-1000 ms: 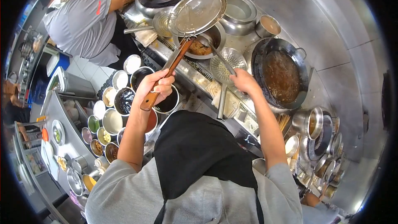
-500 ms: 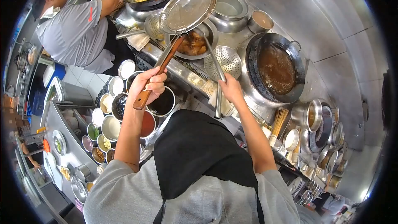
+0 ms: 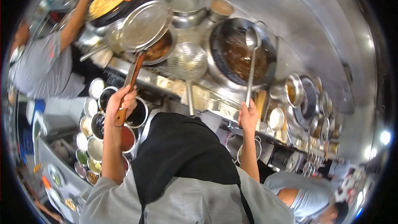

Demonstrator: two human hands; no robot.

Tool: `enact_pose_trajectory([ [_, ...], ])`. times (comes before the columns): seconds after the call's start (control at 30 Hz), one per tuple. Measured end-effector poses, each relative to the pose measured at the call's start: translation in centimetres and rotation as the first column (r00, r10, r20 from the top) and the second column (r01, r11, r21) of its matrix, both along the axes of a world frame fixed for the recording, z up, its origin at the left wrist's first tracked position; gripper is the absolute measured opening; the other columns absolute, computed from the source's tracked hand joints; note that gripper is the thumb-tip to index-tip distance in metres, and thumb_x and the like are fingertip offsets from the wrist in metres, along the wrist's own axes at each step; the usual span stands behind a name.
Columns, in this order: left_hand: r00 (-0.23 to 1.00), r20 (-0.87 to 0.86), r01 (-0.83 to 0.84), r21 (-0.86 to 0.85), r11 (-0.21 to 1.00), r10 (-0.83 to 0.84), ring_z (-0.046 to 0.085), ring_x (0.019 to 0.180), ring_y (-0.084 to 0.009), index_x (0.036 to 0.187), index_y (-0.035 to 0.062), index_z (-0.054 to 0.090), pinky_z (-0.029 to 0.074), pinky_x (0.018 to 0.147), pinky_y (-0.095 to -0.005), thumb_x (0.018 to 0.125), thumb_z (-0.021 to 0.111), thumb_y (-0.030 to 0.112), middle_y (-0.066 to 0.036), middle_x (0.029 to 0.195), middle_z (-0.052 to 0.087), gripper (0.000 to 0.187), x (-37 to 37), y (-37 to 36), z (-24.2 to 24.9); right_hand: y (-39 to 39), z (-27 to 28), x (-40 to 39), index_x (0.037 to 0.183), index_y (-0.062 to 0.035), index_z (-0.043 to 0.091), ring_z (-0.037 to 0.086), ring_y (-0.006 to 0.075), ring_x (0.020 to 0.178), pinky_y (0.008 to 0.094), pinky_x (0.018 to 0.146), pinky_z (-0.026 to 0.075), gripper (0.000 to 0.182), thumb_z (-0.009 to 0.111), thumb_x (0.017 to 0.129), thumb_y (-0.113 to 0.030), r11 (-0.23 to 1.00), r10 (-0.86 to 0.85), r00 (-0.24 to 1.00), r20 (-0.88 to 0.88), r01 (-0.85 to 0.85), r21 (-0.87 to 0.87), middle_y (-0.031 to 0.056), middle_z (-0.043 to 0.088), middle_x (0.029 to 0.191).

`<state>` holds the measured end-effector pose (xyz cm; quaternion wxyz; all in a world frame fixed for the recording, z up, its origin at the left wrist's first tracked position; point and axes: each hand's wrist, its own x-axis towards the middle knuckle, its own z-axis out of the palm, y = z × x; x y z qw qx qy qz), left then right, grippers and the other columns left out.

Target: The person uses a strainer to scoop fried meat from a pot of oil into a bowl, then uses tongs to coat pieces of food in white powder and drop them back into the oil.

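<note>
My left hand [image 3: 122,101] is closed round the wooden handle of a wire mesh strainer [image 3: 145,25], which is held tilted over a metal bowl of brown food pieces [image 3: 159,48]. In my right hand [image 3: 248,114] is the long handle of a metal ladle [image 3: 251,39]. The ladle's bowl is over the far side of a dark wok [image 3: 217,37] that holds bubbling brown liquid [image 3: 244,60]. Between my hands, a perforated metal skimmer [image 3: 187,60] lies with its handle toward me. Whether the ladle touches the liquid is not clear.
At the upper left, a co-worker [image 3: 45,60] reaches over a wok of yellow food [image 3: 108,2]. Metal pots [image 3: 182,4] stand along the back. Containers of ingredients [image 3: 95,148] are at lower left, more pots [image 3: 292,91] at right. Another person [image 3: 306,195] is at lower right.
The view has swung right. The ladle has moved from the food bowl to over the wok of brown liquid. The strainer is still in my left hand. A person has appeared at lower right.
</note>
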<state>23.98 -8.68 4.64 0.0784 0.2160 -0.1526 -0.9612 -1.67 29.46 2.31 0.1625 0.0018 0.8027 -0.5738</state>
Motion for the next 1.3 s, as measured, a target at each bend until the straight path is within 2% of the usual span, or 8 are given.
enact_pose_trajectory([
  [0.1, 0.992, 0.124, 0.051, -0.132, 0.99, -0.035, 0.04, 0.044, -0.0075, 0.105, 0.001, 0.054, 0.033, 0.043, -0.0226, 0.099, 0.047, 0.02, 0.001, 0.064, 0.045, 0.021, -0.4, 0.5, -3.4, 1.4, -0.6, -2.2, 0.106, -0.0044, 0.055, 0.046, 0.008, 0.038, 0.0249, 0.03, 0.035, 0.022, 0.059, 0.093, -0.021, 0.999, -0.015, 0.998, 0.059, 0.017, -0.041, -0.001, 0.051, 0.058],
  [0.27, 0.96, 0.278, 0.154, -0.381, 0.912, -0.046, 0.043, 0.047, -0.0122, 0.102, 0.0045, 0.048, 0.035, 0.044, -0.0259, 0.098, 0.049, 0.019, -0.003, 0.066, 0.047, 0.015, -0.9, 2.0, -7.2, 2.5, 1.0, -3.2, 0.112, -0.0068, 0.054, 0.043, 0.0086, 0.041, 0.0229, 0.031, 0.035, 0.022, 0.054, 0.097, -0.023, 0.836, 0.064, 0.892, 0.447, 0.197, -0.512, -0.0013, 0.049, 0.061],
  [0.37, 0.965, 0.257, 0.141, -0.353, 0.925, -0.049, 0.042, 0.046, -0.0112, 0.103, 0.0046, 0.047, 0.033, 0.043, -0.0255, 0.098, 0.049, 0.019, -0.002, 0.066, 0.047, 0.015, -0.7, 2.2, -5.7, 2.9, 3.4, -2.4, 0.119, -0.0043, 0.052, 0.038, 0.0056, 0.042, 0.021, 0.033, 0.034, 0.026, 0.048, 0.1, -0.021, 0.659, 0.241, 0.779, 0.578, 0.306, -0.687, -0.0033, 0.043, 0.062],
  [0.5, 0.998, 0.033, 0.051, -0.105, 0.993, -0.048, 0.039, 0.045, -0.0055, 0.106, -0.0004, 0.053, 0.032, 0.044, -0.0215, 0.1, 0.046, 0.017, 0.002, 0.064, 0.043, 0.02, -0.2, 1.6, -2.6, 1.0, 6.3, -0.4, 0.13, -0.0013, 0.045, 0.037, 0.0054, 0.038, 0.0209, 0.03, 0.033, 0.036, 0.041, 0.102, -0.022, 0.676, 0.337, 0.76, 0.555, 0.215, -0.704, -0.0013, 0.042, 0.063],
  [0.8, 0.987, -0.155, -0.037, 0.034, 0.999, 0.042, 0.039, 0.047, -0.0067, 0.106, -0.0047, 0.052, 0.034, 0.047, -0.0201, 0.099, 0.045, 0.014, 0.0, 0.067, 0.043, 0.021, -0.8, 1.8, 2.0, -9.1, 1.4, 2.7, 0.131, -0.0029, 0.048, 0.042, 0.0054, 0.04, 0.0228, 0.035, 0.033, 0.043, 0.06, 0.092, -0.017, 0.9, 0.436, 0.884, 0.169, -0.426, -0.092, -0.0023, 0.051, 0.06],
  [0.9, 0.993, -0.098, -0.069, 0.021, 0.997, 0.07, 0.038, 0.047, -0.0081, 0.105, -0.0043, 0.052, 0.034, 0.044, -0.0207, 0.099, 0.047, 0.014, -0.001, 0.066, 0.043, 0.02, -0.9, 2.1, 1.3, -7.8, -2.2, 4.5, 0.129, -0.0019, 0.05, 0.048, 0.0087, 0.047, 0.0258, 0.042, 0.039, 0.043, 0.061, 0.09, -0.015, 0.902, 0.43, 0.902, 0.039, -0.428, -0.06, 0.0012, 0.054, 0.062],
  [1.03, 0.998, 0.044, -0.049, -0.048, 0.998, 0.051, 0.038, 0.046, -0.0091, 0.105, -0.0012, 0.051, 0.034, 0.042, -0.0217, 0.098, 0.049, 0.016, -0.001, 0.065, 0.042, 0.018, -1.5, 2.2, -2.7, -2.1, -8.7, 6.4, 0.125, -0.0036, 0.053, 0.064, 0.0306, 0.061, 0.0392, 0.057, 0.049, 0.046, 0.063, 0.084, -0.021, 0.835, 0.482, 0.855, -0.189, -0.384, 0.393, 0.0164, 0.063, 0.069],
  [1.3, 0.922, 0.371, 0.076, -0.459, 0.885, 0.113, 0.062, 0.069, -0.0169, 0.114, 0.0032, 0.052, 0.051, 0.059, -0.0262, 0.095, 0.053, 0.023, -0.01, 0.09, 0.064, 0.027, 0.3, 4.5, -5.7, 2.0, -20.5, 6.3, 0.122, -0.01, 0.052, 0.063, 0.0434, 0.076, 0.0518, 0.067, 0.049, 0.04, 0.06, 0.084, -0.023, 0.669, 0.609, 0.784, -0.118, -0.429, 0.607, 0.0219, 0.065, 0.087],
])
